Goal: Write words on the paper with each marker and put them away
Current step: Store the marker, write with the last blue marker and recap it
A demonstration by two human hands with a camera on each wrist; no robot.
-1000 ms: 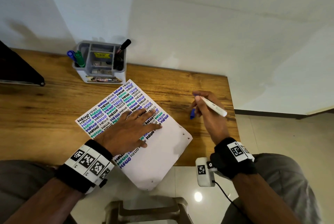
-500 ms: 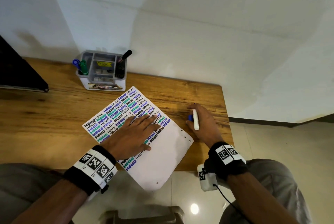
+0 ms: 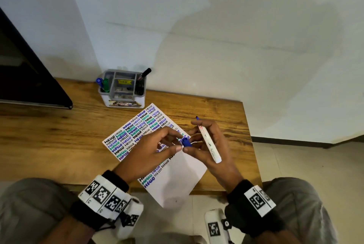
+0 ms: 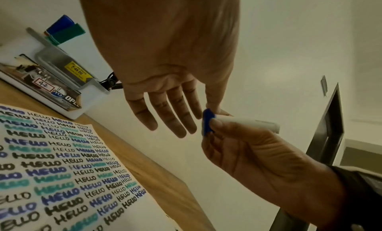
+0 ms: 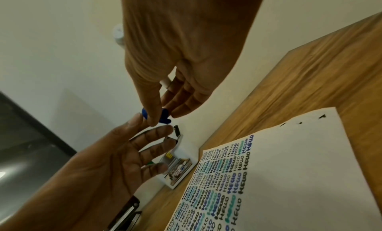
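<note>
The white paper (image 3: 173,180) lies on the wooden table (image 3: 59,135), its far half filled with rows of "HELLO" in black, blue and teal. My right hand (image 3: 192,145) holds an uncapped blue marker (image 3: 208,143), white barrel across the fingers, blue tip pointing away. Its thumb and fingertips also pinch the blue cap (image 3: 186,142). My left hand (image 3: 178,142) hovers above the paper with fingers nearly straight. Its thumb tip touches the cap (image 5: 145,114) from the other side. In the left wrist view the cap (image 4: 207,121) sits just below my thumb.
A grey-and-white organizer (image 3: 122,98) stands at the table's back edge against the wall. It holds a blue and a green marker (image 3: 103,84) on its left and a black marker (image 3: 144,73) on its right. A dark flat object (image 3: 29,86) lies at the far left.
My left hand has lifted off the paper and met my right hand. The right hand has risen from the table at the right and moved over the paper with marker and cap.
</note>
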